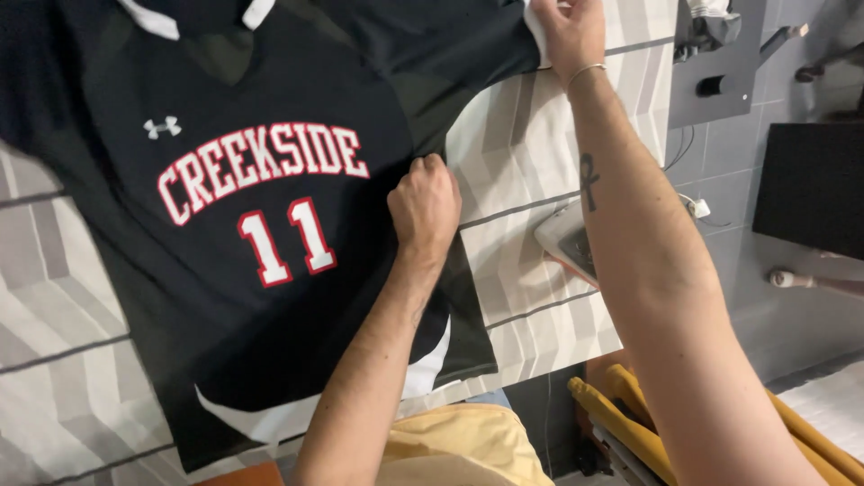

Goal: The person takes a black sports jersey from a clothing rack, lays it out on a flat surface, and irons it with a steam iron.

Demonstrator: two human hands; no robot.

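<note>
The jersey [225,225] lies flat on the worktop [531,153]; the left hand [425,205] rests on its side edge, the fingers [432,166] closed on the cloth; the sleeve [468,40] lies beyond these fingers; the right hand [569,31] is at the sleeve end, its fingers [549,18] on the cuff; a tablet [567,241] lies right of the left hand's fingers, at the worktop edge.

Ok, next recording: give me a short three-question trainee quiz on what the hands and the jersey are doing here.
1. True or false: the left hand rests closed on the black jersey.
2. What does the right hand grip? A) sleeve end B) collar C) hem
3. What surface lies under the jersey?

Key:
1. True
2. A
3. A grey-and-white patterned table cover
</note>
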